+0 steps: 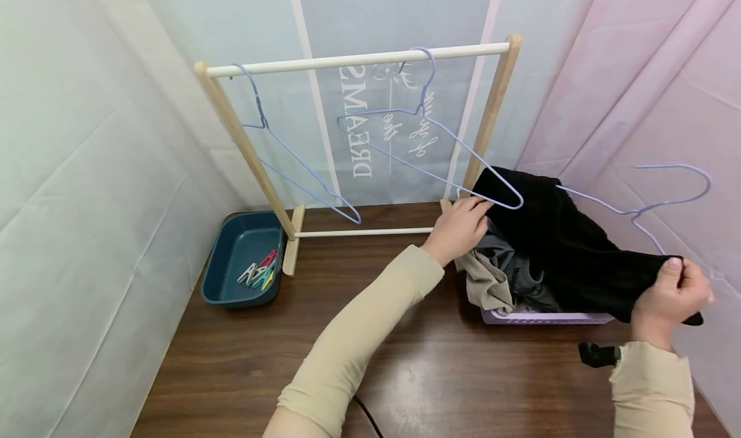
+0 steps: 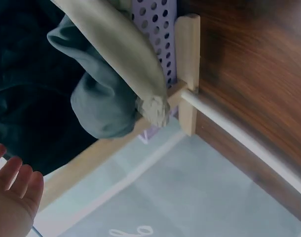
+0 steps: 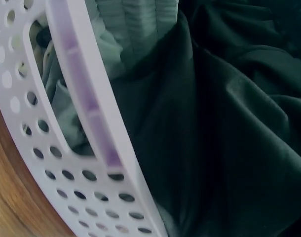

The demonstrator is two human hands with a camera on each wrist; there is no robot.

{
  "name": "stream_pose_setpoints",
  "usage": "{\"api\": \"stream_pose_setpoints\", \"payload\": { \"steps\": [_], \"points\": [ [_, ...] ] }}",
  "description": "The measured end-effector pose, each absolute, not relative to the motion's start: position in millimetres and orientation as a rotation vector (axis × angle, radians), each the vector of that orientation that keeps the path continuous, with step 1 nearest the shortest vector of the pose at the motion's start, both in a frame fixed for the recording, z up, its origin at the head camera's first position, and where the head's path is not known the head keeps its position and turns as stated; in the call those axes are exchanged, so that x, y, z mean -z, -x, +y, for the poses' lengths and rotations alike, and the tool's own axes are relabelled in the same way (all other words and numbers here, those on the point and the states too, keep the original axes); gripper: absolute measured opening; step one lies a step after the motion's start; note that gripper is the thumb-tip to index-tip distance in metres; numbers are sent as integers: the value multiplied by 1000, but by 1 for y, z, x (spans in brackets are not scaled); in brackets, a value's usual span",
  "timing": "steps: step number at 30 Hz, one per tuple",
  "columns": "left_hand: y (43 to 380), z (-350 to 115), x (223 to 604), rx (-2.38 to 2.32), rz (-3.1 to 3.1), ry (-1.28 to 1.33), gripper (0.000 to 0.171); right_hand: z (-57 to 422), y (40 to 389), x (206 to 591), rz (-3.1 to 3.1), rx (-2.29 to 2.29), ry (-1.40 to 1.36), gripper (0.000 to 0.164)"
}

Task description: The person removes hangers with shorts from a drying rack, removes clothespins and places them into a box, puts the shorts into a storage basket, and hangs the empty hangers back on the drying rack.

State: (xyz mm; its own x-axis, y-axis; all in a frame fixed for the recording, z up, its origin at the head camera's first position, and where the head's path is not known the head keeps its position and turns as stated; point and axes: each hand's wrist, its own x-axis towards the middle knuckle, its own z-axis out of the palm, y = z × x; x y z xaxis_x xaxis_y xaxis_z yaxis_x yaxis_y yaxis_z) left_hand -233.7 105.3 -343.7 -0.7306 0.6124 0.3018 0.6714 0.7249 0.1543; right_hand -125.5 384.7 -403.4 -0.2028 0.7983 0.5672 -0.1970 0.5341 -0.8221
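A black garment (image 1: 567, 232) lies over the laundry basket (image 1: 544, 318). Part of a blue wire hanger (image 1: 671, 203) shows above the cloth; the rest is hidden beneath it. With thumb and curled fingers, my right hand (image 1: 671, 296) pinches the garment's right end. My left hand (image 1: 463, 226) is at the garment's left edge, close to the lower corner of a hanging hanger (image 1: 457, 139). In the left wrist view, the left hand's fingers (image 2: 22, 180) are extended beside the dark cloth. Only cloth and basket show in the right wrist view.
Grey and beige clothes (image 1: 492, 274) fill the basket under the black garment. A wooden rack (image 1: 359, 58) stands behind, with another blue hanger (image 1: 301, 161) at its left. The teal tray (image 1: 231, 232) at left holds several clothespins (image 1: 260, 271). A cable (image 1: 367, 415) lies in front.
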Motion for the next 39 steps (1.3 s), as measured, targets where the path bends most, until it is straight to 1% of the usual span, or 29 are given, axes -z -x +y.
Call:
{"api": "stream_pose_setpoints", "payload": {
  "steps": [6, 11, 17, 22, 30, 35, 36, 39],
  "points": [
    [233, 106, 347, 356, -2722, 995, 43, 387, 124, 400, -1509, -945, 465, 43],
    [237, 102, 350, 385, -2766, 950, 44, 392, 128, 401, -1577, -952, 323, 45],
    [236, 103, 353, 413, -2700, 1088, 44, 392, 135, 397, -1705, -978, 144, 42],
    [231, 110, 355, 513, -2708, 1165, 43, 379, 137, 388, -1825, -985, 84, 39],
    [226, 110, 358, 409, -2620, 1158, 23, 363, 140, 377, -1885, -941, 22, 38],
    [227, 104, 359, 297, -2572, 1185, 16, 362, 142, 372, -1833, -967, 90, 30],
    [228, 102, 360, 278, -2564, 1184, 16, 363, 142, 371, -1813, -979, 124, 31],
    [228, 99, 360, 266, -2548, 1185, 16, 366, 141, 371, -1746, -1014, 225, 40]
  ]
}}
